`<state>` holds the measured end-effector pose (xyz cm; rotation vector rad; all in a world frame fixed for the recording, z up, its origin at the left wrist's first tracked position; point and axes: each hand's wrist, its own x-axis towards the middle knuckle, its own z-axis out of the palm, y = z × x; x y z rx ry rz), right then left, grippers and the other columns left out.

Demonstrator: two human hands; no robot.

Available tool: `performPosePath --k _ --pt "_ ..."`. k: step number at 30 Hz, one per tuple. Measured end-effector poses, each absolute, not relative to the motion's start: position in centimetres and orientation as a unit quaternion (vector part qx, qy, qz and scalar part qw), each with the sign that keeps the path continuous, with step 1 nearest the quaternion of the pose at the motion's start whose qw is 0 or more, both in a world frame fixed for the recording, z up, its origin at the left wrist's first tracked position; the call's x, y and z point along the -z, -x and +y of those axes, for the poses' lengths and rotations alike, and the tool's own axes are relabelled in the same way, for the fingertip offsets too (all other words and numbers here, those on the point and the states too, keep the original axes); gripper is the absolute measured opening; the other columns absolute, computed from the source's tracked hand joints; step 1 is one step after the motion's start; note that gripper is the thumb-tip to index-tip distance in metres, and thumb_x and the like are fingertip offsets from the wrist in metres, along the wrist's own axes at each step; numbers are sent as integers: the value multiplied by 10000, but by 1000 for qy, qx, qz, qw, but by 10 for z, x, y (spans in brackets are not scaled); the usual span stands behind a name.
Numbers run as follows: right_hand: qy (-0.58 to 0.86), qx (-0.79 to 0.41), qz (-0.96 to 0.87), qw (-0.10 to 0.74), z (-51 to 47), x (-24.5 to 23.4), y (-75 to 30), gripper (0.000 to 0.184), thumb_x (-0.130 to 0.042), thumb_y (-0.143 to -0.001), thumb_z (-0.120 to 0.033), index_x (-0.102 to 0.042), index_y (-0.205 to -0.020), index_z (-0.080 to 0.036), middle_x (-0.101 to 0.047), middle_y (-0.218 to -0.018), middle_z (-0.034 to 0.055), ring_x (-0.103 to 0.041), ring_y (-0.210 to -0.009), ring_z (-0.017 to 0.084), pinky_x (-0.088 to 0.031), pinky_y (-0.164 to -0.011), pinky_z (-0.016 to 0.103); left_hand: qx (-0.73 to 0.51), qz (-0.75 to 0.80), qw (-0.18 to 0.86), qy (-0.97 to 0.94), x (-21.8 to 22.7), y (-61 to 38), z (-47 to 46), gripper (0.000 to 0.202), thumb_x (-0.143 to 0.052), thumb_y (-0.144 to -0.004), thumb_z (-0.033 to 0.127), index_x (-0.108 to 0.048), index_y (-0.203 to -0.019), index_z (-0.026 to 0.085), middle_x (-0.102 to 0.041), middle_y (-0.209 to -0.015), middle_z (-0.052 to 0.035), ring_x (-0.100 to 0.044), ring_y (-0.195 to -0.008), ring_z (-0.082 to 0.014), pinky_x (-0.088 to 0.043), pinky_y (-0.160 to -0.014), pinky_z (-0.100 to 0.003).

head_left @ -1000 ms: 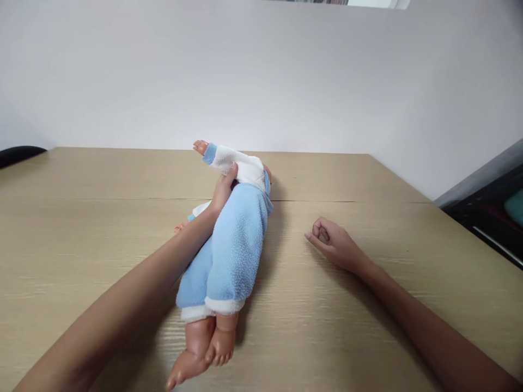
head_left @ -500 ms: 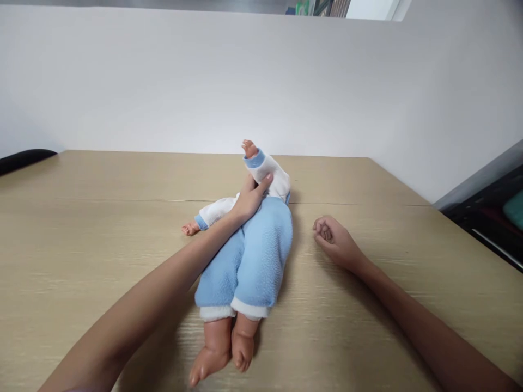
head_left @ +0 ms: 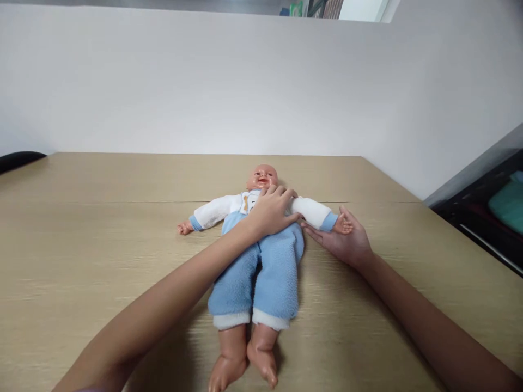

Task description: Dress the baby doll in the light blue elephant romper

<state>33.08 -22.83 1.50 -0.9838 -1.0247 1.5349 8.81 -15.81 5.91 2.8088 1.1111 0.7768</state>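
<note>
A baby doll in light blue trousers and a white top with blue cuffs lies on its back on the table. Its head points to the far side, its bare feet toward me, and both arms stretch sideways. Across the chest lies my left hand, fingers curled over the doll's upper body near the shoulder and thumb at the waist side. My right hand is open, palm up, with fingers extended under the doll's sleeve and the doll's small hand resting over it. Part of the printed chest is hidden by my left hand.
The wooden table has a seam running across it and meets a white wall at the back. A black curved object shows at the left edge. Beyond the table's right edge stands a dark frame with green cloth.
The doll has turned from its side onto its back, so its face shows. Its raised arm has come down to the right. My right hand has opened from a fist and moved under that arm.
</note>
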Motion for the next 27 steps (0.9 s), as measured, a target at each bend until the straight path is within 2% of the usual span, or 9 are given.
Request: performPosePath --k 4,7,12,16,20,24,27 --pt "373 -706 -329 504 -230 -17 -331 592 -530 -1018 -654 -687 -1363 -199 -710 -1530 151 -664 -1435 355 -446 -1301 574 -311 395 8 -864 -65 -43 -174 339 -547 -1112 499 -664 -1284 231 -669 -1374 -144 -576 -1312 -377 -443 -1108 -554" --pt "369 -714 -304 512 -229 -18 -332 512 -574 -1017 -557 -676 -1380 -211 -696 -1554 145 -654 -1452 349 -468 -1291 573 -356 420 31 -835 -57 4 -183 278 -513 -1128 461 -653 -1237 247 -693 -1281 -108 -610 -1221 -337 -448 -1114 -523" --pt "384 -712 -286 514 -227 -15 -335 466 -551 -1031 -524 -699 -1346 -215 -691 -1566 119 -651 -1456 346 -512 -1261 570 -344 468 133 -803 -25 72 -191 319 -474 -1139 510 -617 -1263 254 -710 -1233 -87 -645 -1145 -308 -487 -1020 -483" --pt "409 -690 -300 516 -228 -15 -338 412 -603 -1010 -503 -722 -1308 -243 -750 -1478 113 -670 -1421 369 -571 -1192 614 -295 429 179 -835 -6 87 -193 324 -434 -1144 503 -629 -1229 258 -709 -1264 -105 -609 -1220 -338 -445 -1097 -543" --pt "436 -665 -317 517 -228 -14 -338 365 -648 -925 -397 -729 -1253 -256 -796 -1375 111 -697 -1370 397 -611 -1126 677 -354 409 291 -789 -2 79 -191 324 -490 -1126 510 -560 -1300 246 -654 -1319 -126 -612 -1245 -310 -477 -1124 -522" --pt "474 -601 -396 507 -227 -9 -337 306 -686 -828 -378 -762 -1103 -266 -815 -1287 123 -733 -1292 414 -666 -1032 644 -374 376 430 -730 -2 77 -190 328 -546 -1113 502 -523 -1327 255 -640 -1145 -65 -630 -1084 -247 -519 -998 -424" --pt "481 -564 -435 512 -227 -2 -343 198 -758 -795 -394 -758 -966 -295 -835 -1172 107 -761 -1224 407 -684 -973 600 -380 402 419 -720 -2 78 -192 327 -557 -1107 488 -538 -1345 265 -609 -1119 -47 -587 -1009 -228 -503 -935 -394"
